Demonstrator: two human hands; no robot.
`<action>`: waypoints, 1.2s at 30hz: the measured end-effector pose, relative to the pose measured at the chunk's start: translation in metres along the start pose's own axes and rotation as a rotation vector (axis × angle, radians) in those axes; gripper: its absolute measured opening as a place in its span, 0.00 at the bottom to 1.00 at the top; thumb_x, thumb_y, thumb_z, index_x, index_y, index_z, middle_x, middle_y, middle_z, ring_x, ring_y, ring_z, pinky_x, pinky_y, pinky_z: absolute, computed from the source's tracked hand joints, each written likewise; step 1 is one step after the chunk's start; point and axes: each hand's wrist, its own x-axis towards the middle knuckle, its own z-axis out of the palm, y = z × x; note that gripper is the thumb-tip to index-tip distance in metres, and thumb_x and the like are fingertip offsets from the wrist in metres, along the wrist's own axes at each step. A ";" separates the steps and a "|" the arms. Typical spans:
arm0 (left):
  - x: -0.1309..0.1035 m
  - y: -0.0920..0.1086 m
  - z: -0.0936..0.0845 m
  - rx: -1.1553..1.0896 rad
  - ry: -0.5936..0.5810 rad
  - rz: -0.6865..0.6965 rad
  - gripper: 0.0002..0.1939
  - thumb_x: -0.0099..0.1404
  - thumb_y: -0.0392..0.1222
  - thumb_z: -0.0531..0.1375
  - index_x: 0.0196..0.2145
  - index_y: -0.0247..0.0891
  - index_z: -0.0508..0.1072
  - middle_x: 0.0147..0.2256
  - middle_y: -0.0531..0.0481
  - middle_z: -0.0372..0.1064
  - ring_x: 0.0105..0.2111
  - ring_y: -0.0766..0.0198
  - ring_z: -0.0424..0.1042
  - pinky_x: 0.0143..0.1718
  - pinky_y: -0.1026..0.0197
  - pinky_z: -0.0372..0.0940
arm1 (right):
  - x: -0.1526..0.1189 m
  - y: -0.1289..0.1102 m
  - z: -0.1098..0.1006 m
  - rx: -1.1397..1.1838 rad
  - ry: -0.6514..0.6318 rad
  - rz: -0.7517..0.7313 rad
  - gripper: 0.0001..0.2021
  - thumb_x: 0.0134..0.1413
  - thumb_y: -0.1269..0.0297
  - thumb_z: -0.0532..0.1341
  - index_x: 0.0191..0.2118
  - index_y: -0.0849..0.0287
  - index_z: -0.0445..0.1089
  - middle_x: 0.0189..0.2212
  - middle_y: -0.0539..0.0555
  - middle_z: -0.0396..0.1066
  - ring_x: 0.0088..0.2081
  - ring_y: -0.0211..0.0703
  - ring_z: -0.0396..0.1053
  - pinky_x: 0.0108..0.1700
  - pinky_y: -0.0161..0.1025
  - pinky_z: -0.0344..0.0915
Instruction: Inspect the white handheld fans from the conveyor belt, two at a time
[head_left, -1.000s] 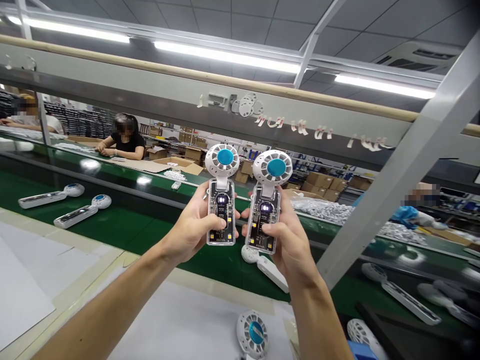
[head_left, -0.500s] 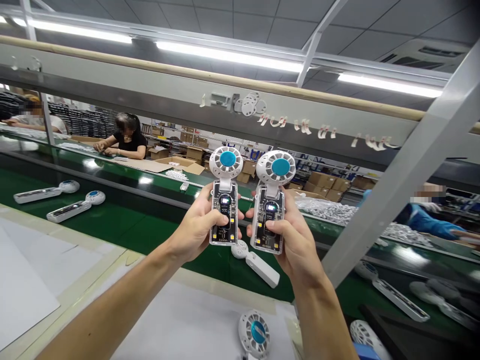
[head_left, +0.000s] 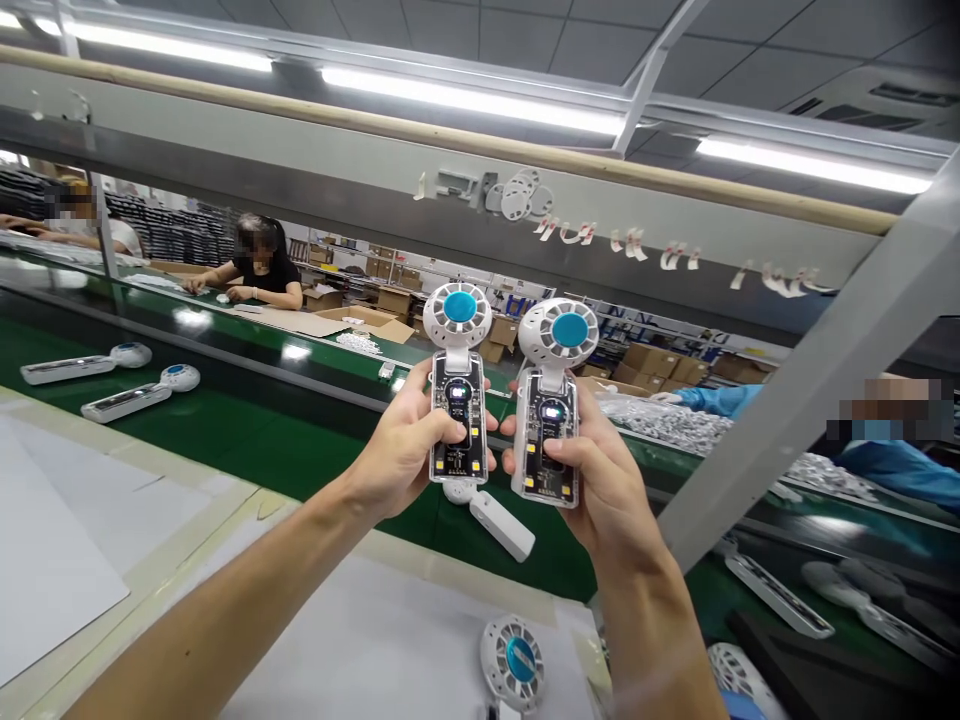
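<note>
My left hand (head_left: 405, 445) is wrapped round a white handheld fan (head_left: 458, 325) with a blue centre and a clear front over a dark circuit board. Its thumb rests on the middle of the board. In my right hand (head_left: 596, 460) is a second handheld fan (head_left: 559, 345) of the same kind, the thumb likewise on its front. Both fans are upright side by side, apart, with small displays lit. Below them a white fan (head_left: 502, 525) lies on the green conveyor belt (head_left: 300, 450). Another blue-centred fan (head_left: 514, 662) is on the white work surface (head_left: 360, 640) between my forearms.
Two more fans (head_left: 135, 395) lie on the belt at left. A slanted metal post (head_left: 780, 410) stands right of my right hand. Overhead runs a shelf beam (head_left: 375, 165) with tape strips. Across the line sit co-workers, one in black (head_left: 266, 270), near piles of white parts (head_left: 675, 425).
The view has shifted slightly. The fan lying on the belt has moved left relative to my hands. Both hands keep their hold; at right a co-worker's blue sleeve now reaches toward the pile.
</note>
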 end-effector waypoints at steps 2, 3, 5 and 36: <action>0.000 0.000 0.000 -0.001 0.007 0.004 0.30 0.54 0.31 0.60 0.54 0.39 0.57 0.34 0.49 0.74 0.26 0.59 0.77 0.28 0.58 0.71 | 0.001 0.001 -0.001 -0.008 0.000 -0.004 0.37 0.51 0.70 0.62 0.66 0.51 0.48 0.36 0.53 0.76 0.28 0.44 0.74 0.31 0.41 0.72; 0.000 0.000 0.001 -0.003 0.006 0.008 0.29 0.54 0.31 0.60 0.54 0.39 0.57 0.34 0.49 0.74 0.26 0.59 0.77 0.28 0.58 0.71 | 0.001 0.001 -0.001 -0.015 0.000 -0.005 0.38 0.50 0.70 0.62 0.66 0.51 0.49 0.36 0.53 0.76 0.27 0.43 0.74 0.31 0.41 0.72; -0.001 0.001 0.001 -0.014 -0.009 0.018 0.29 0.55 0.31 0.60 0.53 0.39 0.57 0.34 0.49 0.74 0.26 0.59 0.77 0.28 0.58 0.71 | 0.001 0.001 -0.001 -0.028 -0.002 -0.006 0.38 0.50 0.71 0.62 0.66 0.51 0.48 0.36 0.53 0.76 0.28 0.43 0.74 0.32 0.41 0.73; 0.003 -0.013 -0.009 0.492 0.272 0.299 0.19 0.59 0.44 0.67 0.44 0.40 0.65 0.34 0.51 0.71 0.30 0.63 0.73 0.33 0.62 0.68 | -0.002 -0.006 0.007 0.055 0.176 0.016 0.20 0.47 0.55 0.65 0.47 0.56 0.70 0.31 0.52 0.72 0.24 0.40 0.70 0.24 0.37 0.70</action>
